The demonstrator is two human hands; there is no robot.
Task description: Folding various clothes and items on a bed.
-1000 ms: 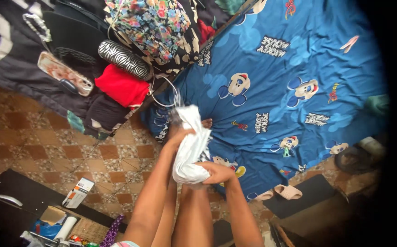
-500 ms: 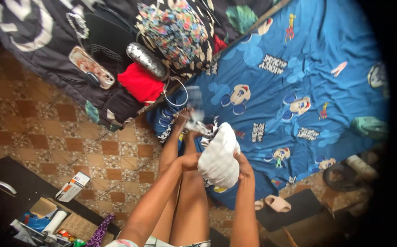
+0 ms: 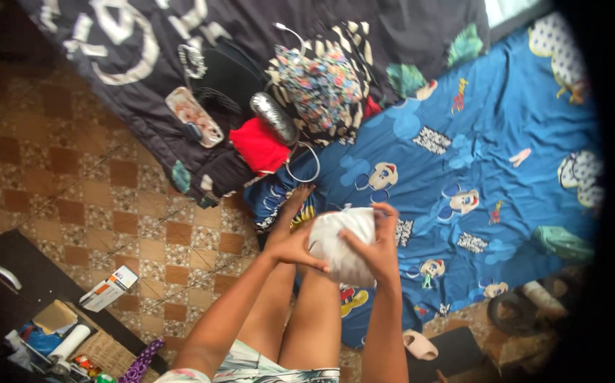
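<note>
Over the knees, at six o'clock from the red cloth (image 3: 259, 145), left hand (image 3: 290, 248) and right hand (image 3: 373, 248) clasp a white bundle (image 3: 343, 241). It looks mid-folding; tightening it calls for both palms pressing inward.

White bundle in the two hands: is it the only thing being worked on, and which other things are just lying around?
In hand:
white bundle
left hand
right hand

Lying about:
blue cartoon sheet
red cloth
floral bag
small box on the tiled floor
pale slipper
</note>
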